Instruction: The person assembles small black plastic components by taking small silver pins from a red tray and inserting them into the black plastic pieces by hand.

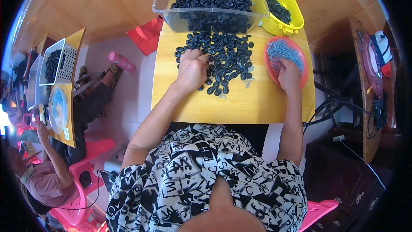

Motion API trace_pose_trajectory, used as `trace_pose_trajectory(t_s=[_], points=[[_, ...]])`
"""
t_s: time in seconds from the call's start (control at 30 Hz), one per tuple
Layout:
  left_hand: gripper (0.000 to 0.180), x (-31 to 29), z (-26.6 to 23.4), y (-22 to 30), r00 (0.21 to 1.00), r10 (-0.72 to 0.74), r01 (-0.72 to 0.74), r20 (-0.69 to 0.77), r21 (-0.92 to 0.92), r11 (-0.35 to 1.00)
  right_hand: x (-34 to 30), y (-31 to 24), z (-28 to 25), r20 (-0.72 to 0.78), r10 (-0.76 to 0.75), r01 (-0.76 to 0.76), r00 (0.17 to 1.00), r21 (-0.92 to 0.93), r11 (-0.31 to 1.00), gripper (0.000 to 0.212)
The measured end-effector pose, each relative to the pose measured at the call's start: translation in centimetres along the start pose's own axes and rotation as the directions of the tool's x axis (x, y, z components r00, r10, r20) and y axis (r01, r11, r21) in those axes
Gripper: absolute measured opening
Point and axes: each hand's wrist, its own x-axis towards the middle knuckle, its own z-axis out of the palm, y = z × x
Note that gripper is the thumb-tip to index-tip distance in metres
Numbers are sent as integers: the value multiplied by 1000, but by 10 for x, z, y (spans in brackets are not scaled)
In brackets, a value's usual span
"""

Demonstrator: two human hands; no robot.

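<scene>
Small black oval plastic parts lie spread over the yellow tabletop in front of me. My left hand rests at the left side of this spread with its fingers curled in among the parts; what they grip is hidden beneath the hand. On the right stands a red oval bowl holding many tiny grey-blue metal pieces, which look like screws. My right hand reaches into it, fingers bent together and fingertips down in the pieces. A few loose metal pieces lie beside the black parts.
A clear plastic bin full of black parts stands at the table's far edge, beside a yellow basin. At left, another person sits at a table with a white basket. A pink bottle and red bag are on the floor.
</scene>
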Motion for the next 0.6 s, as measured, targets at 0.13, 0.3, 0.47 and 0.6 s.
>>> trace_pose_trajectory(t_s=[0.13, 0.3, 0.47, 0.6], points=[[12, -12, -4, -2, 973, -227, 190, -47, -398, 897, -3, 11, -1, 19, 140, -141, 990, 85, 986, 12], [22, -39, -25, 3, 802, -555, 455, 220, -827, 330, -5, 25, 0, -69, 207, -181, 976, 278, 943, 11], [20, -54, -36, 6, 753, -494, 467, 436, -882, -66, -3, 24, -4, -45, 356, -258, 933, 604, 754, 7], [16, -57, -39, 9, 859, -335, 334, 386, -920, -205, -3, 6, -10, 221, 329, -262, 918, 961, 85, 7]])
